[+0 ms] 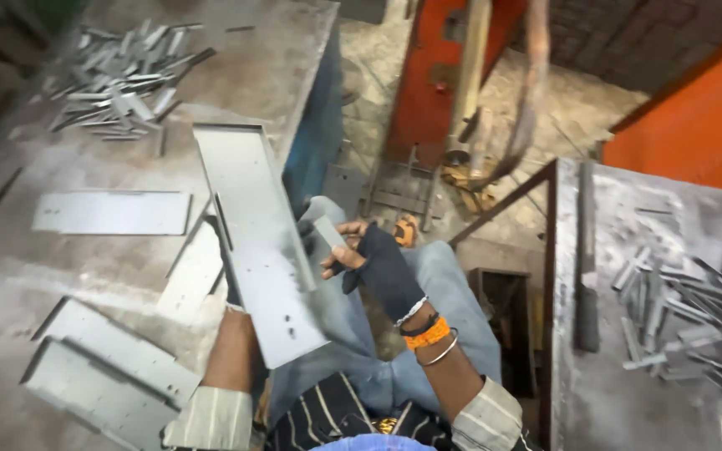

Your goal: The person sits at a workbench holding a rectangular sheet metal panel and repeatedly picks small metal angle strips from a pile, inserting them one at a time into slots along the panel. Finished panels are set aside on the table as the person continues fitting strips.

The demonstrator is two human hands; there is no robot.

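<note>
Strip pinched in right fingers, against panel.

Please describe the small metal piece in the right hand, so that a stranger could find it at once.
Start at the long grey sheet-metal tray held over the lap. At its right edge, the gloved right hand pinches a short flat grey strip. Unlike the strips piled on both tables, it is held.
</note>
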